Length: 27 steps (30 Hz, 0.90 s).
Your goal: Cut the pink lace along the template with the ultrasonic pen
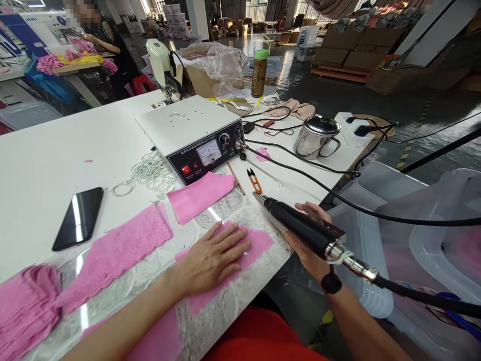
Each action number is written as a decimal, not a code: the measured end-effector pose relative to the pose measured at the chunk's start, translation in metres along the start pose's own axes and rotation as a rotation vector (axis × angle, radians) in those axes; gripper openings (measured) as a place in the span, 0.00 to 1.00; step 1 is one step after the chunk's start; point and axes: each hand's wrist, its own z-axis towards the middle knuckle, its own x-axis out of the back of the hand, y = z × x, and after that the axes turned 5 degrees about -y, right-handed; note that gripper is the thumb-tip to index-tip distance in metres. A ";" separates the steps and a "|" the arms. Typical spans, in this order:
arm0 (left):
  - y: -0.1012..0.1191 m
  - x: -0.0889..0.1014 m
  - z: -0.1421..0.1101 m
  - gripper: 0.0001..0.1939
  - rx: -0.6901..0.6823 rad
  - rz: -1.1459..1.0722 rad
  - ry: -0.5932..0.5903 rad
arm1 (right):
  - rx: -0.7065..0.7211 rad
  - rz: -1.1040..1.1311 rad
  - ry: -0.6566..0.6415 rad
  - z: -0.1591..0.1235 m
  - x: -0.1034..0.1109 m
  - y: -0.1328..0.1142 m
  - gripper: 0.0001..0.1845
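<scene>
My left hand (216,253) lies flat, fingers stretched out, on a pink fabric piece (259,240) on the glass work plate (225,210). My right hand (310,250) grips a black handheld ultrasonic tool (300,225), tip pointing up-left just beyond the table edge. Its black cable (413,296) trails off to the right. Another pink fabric piece (201,194) lies just beyond my left hand. A pink lace strip (120,248) lies to the left.
The control box (206,153) with a dial stands behind the fabric. Also here: orange snips (254,180), a black phone (78,216), white elastic loops (152,173), a pink fabric stack (24,306), a steel pot (317,134), a bottle (260,70), clear bins (432,240). A person sits far left.
</scene>
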 end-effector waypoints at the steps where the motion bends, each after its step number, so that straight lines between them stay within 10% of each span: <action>1: -0.001 -0.001 0.001 0.26 -0.002 -0.004 -0.008 | 0.013 0.060 0.030 0.002 -0.004 -0.004 0.33; 18: -0.001 -0.004 0.000 0.25 -0.011 0.075 -0.015 | 0.026 0.742 0.254 0.060 -0.034 0.009 0.32; 27: 0.000 -0.001 0.002 0.25 -0.011 0.060 -0.057 | 0.102 1.093 0.364 0.058 0.016 -0.032 0.23</action>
